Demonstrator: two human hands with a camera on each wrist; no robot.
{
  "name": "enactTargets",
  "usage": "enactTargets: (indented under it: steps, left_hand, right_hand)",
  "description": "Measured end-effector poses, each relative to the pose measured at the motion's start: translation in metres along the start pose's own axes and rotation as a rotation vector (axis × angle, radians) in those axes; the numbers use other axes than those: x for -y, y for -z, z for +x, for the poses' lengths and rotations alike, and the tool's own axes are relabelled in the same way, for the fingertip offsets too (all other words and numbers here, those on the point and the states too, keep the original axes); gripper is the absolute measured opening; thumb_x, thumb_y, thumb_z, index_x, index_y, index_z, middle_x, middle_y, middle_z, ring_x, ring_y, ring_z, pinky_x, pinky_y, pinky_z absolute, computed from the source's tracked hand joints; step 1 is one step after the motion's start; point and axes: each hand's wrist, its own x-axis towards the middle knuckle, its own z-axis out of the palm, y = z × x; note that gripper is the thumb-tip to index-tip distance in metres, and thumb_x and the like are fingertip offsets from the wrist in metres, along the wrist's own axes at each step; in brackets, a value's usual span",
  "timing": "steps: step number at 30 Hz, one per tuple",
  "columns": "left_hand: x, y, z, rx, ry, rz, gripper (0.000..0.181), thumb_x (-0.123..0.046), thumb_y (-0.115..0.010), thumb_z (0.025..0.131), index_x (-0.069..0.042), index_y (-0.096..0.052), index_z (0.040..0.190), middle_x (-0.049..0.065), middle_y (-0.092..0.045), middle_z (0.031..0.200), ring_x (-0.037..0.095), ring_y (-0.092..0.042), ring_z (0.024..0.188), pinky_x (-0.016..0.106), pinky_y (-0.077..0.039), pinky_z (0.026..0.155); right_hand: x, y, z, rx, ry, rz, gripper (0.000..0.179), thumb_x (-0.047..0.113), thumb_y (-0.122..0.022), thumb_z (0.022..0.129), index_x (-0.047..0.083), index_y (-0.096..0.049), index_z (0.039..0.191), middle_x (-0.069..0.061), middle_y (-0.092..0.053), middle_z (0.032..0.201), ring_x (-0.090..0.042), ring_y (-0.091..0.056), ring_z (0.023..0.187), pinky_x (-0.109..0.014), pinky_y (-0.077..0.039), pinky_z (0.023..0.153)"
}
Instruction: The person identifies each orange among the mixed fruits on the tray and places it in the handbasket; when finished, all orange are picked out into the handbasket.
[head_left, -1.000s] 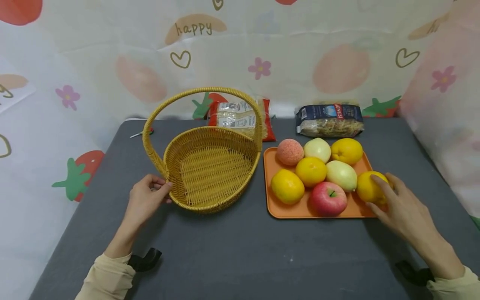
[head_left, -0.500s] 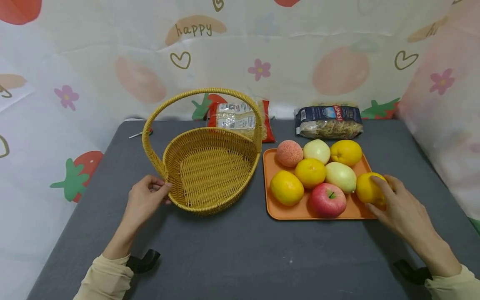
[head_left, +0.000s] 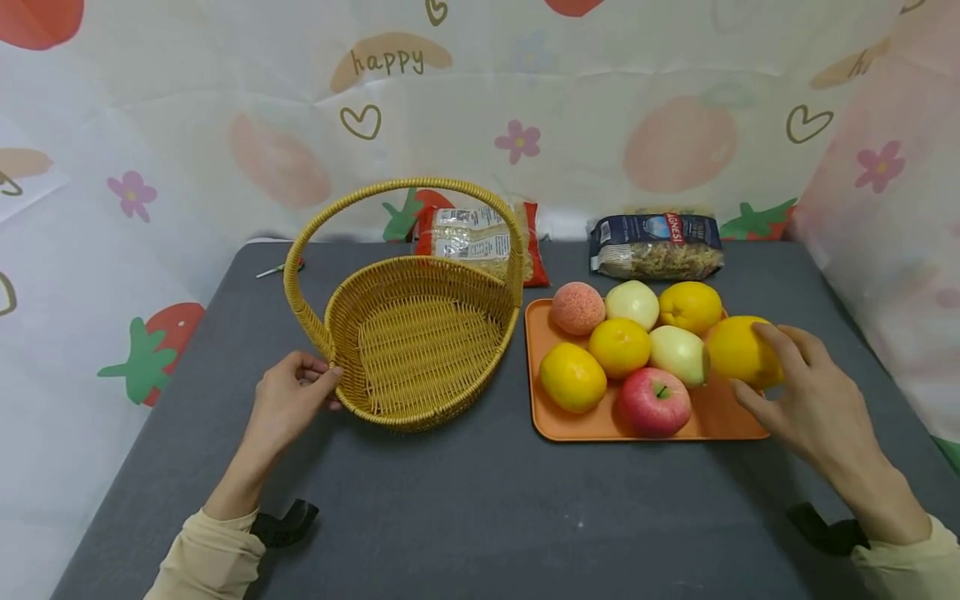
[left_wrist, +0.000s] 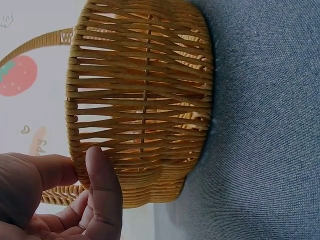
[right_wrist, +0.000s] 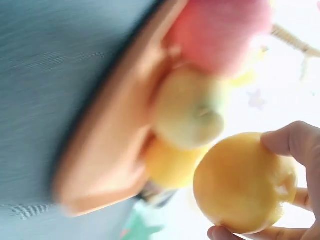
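My left hand (head_left: 288, 396) pinches the near-left rim of a yellow wicker basket (head_left: 427, 354) with a tall arched handle. Thumb and forefinger meet at that rim in the left wrist view, against the woven wall (left_wrist: 142, 100). On the right, my right hand (head_left: 821, 408) grips a yellow-orange orange (right_wrist: 240, 182), raised over the right end of an orange tray (head_left: 727, 421). Still on the tray are a red apple (head_left: 654, 402), two pale green fruits (head_left: 678, 354), several more oranges (head_left: 573, 377) and a rough pink ball (head_left: 578, 308). No fruit lies in the basket.
Behind the basket lies a red-ended clear bag of pasta (head_left: 480, 242). A dark blue pasta packet (head_left: 657, 243) rests behind the tray, by the printed backdrop (head_left: 585, 125). A small thin object (head_left: 279, 268) lies at the back left of the grey tabletop (head_left: 480, 517).
My right hand has lifted the orange off the tray, a little up and away from the pale green fruit. My left hand stays at the basket rim.
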Motion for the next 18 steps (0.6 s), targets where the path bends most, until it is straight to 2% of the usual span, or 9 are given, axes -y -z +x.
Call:
enactTargets:
  steps: [4,9,13,18]
  left_hand:
    - [-0.001,0.000,0.000,0.002,0.000,0.002,0.036,-0.033,-0.056,0.098,0.000,-0.054,0.113,0.015,-0.064,0.098,0.018,-0.073,0.072,0.031,-0.059,0.069]
    - [-0.002,0.001,0.000,0.001,0.000,0.001,0.036,-0.033,-0.057,0.098,0.000,-0.054,0.113,0.015,-0.064,0.098,0.018,-0.073,0.071,0.032,-0.060,0.067]
    - [-0.002,0.000,-0.001,-0.002,-0.003,0.006,0.037,-0.033,-0.057,0.098,0.001,-0.054,0.113,0.015,-0.064,0.098,0.018,-0.073,0.070,0.032,-0.060,0.067]
    - [-0.003,0.000,-0.002,-0.006,-0.009,0.013,0.036,-0.032,-0.057,0.098,0.001,-0.054,0.113,0.016,-0.064,0.097,0.018,-0.073,0.070,0.032,-0.059,0.067]
  right_hand:
    - [0.026,0.008,0.017,-0.044,0.050,0.029,0.076,0.017,-0.082,0.068,0.004,-0.050,0.136,-0.029,-0.053,0.126,-0.043,-0.059,0.078,-0.060,-0.052,0.058]
    - [0.062,0.009,0.042,-0.070,0.196,0.058,0.074,0.023,-0.078,0.071,0.005,-0.050,0.137,-0.027,-0.054,0.126,-0.038,-0.060,0.078,-0.053,-0.054,0.057]
    - [0.091,0.001,0.058,-0.042,0.297,0.086,0.073,0.025,-0.079,0.071,0.007,-0.050,0.136,-0.027,-0.054,0.127,-0.037,-0.060,0.084,-0.049,-0.055,0.059]
    - [0.126,-0.012,0.073,-0.008,0.391,0.118,0.069,0.027,-0.078,0.076,0.010,-0.049,0.136,-0.025,-0.054,0.130,-0.036,-0.061,0.092,-0.044,-0.055,0.067]
